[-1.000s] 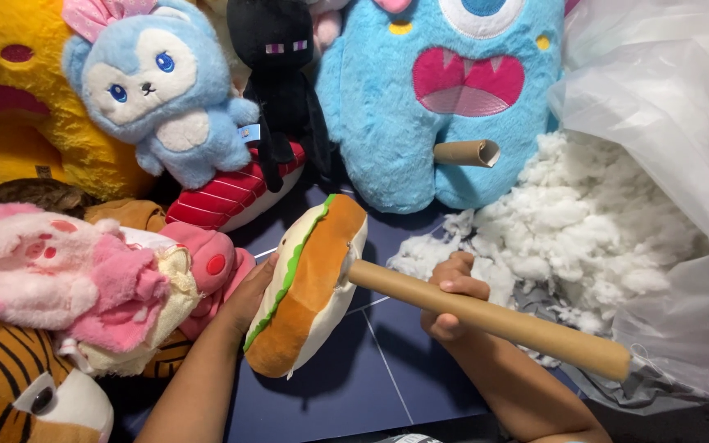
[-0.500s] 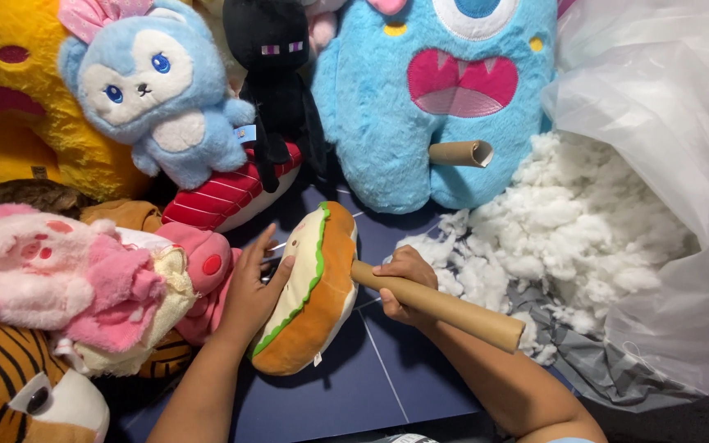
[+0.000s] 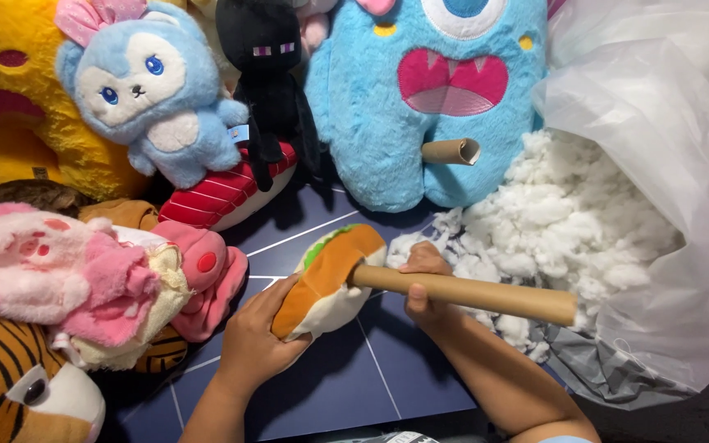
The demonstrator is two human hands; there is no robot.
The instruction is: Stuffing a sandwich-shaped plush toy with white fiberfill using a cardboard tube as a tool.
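My left hand (image 3: 249, 340) grips the lower end of a plush sandwich toy (image 3: 331, 275), orange-brown with a green and white edge, held over the dark blue mat. My right hand (image 3: 425, 283) is wrapped around a long brown cardboard tube (image 3: 486, 294). The tube's left end is pushed into the side of the plush sandwich, and its other end points right toward the stuffing. A heap of white fibre stuffing (image 3: 560, 221) lies just behind and to the right of my right hand.
A big blue monster plush (image 3: 420, 90) with a second cardboard tube (image 3: 451, 151) stuck in it stands behind. A blue-and-white animal plush (image 3: 145, 90), black figure plush (image 3: 268, 74), red-striped plush (image 3: 227, 193), yellow plush (image 3: 10, 98), pink plush (image 3: 51, 275) and tiger plush (image 3: 10, 385) crowd the left. A clear plastic bag (image 3: 666, 123) holds the stuffing at right.
The plush sandwich has tipped from standing on edge to lying flatter. The tube has swung closer to level and gone deeper into it. My right hand has slid along the tube toward the toy.
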